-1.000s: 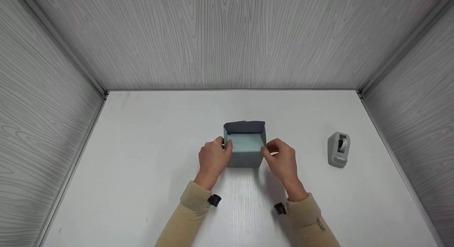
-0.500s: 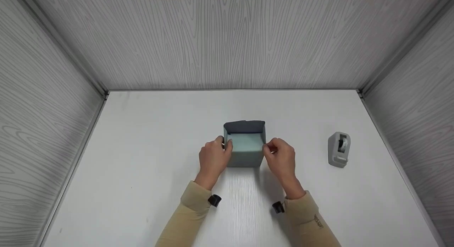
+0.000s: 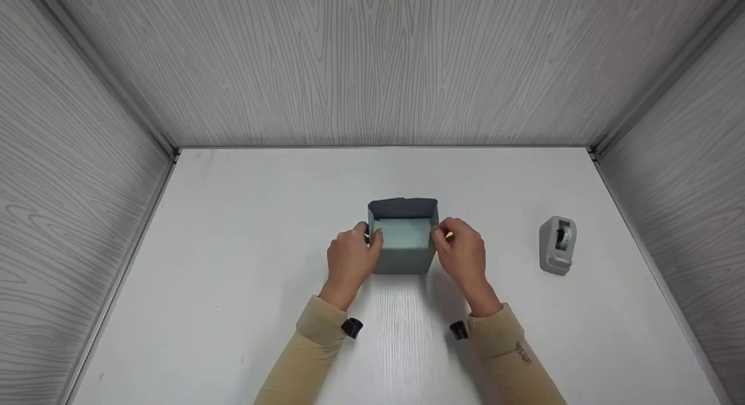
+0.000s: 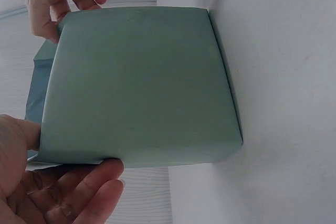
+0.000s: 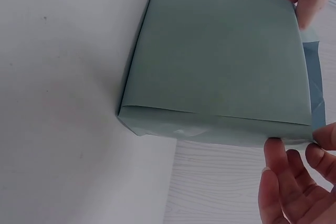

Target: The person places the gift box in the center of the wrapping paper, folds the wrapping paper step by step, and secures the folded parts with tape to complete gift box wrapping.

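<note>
A grey-green paper box (image 3: 402, 262), open at the top, stands on the white table between my two hands. Its dark far wall rises higher than the front, and a pale green surface shows inside. My left hand (image 3: 351, 256) grips the left wall near the front, thumb over the rim and fingers outside. On the other side, my right hand (image 3: 463, 251) pinches the top edge of the right wall between thumb and index finger. In the right wrist view, the other fingers (image 5: 294, 190) of that hand rest near the side, where a folded seam runs along the box's edge.
A grey tape dispenser (image 3: 557, 246) with a roll of tape stands to the right on the white table (image 3: 244, 230). Wood-grained panels (image 3: 372, 67) enclose the table at the back and both sides.
My right hand has shifted slightly up along the box's right wall, pinching its rim farther back. My left hand has stayed in place, and the box has hardly moved.
</note>
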A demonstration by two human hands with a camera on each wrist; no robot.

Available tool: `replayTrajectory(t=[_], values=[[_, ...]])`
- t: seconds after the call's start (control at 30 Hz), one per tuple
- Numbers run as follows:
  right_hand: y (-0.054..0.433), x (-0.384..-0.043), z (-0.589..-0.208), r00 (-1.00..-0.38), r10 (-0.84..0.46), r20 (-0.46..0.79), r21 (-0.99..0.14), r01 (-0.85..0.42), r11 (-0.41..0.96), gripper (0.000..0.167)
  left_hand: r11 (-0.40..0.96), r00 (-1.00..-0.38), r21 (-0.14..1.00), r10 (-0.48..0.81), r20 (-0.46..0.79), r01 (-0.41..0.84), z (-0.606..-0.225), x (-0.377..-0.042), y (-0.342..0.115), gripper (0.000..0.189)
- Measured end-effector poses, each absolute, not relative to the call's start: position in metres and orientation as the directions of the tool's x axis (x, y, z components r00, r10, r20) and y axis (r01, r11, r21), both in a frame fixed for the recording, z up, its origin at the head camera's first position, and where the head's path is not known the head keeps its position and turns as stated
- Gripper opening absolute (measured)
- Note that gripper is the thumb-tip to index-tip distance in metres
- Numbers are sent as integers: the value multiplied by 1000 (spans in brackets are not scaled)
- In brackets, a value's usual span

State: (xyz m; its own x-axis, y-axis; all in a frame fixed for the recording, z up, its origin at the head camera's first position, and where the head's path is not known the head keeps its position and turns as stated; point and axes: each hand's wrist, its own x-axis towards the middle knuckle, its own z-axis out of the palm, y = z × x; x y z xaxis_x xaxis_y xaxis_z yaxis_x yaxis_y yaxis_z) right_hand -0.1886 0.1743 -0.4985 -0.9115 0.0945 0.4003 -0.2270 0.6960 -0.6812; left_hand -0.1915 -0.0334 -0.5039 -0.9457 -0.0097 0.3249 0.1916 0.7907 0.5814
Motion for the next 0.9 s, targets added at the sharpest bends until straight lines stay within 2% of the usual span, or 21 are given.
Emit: replayTrajectory(t=[0.43,0.9], values=[[175,-198,-497,-896,69,439,-700,-293,651,19,783,-947,588,5,320,203,-506,-193,-35,30],[173,-207,-487,-904,63,424,-717,-292,633,19,786,-950,586,6,313,198,-505,-192,-35,30]])
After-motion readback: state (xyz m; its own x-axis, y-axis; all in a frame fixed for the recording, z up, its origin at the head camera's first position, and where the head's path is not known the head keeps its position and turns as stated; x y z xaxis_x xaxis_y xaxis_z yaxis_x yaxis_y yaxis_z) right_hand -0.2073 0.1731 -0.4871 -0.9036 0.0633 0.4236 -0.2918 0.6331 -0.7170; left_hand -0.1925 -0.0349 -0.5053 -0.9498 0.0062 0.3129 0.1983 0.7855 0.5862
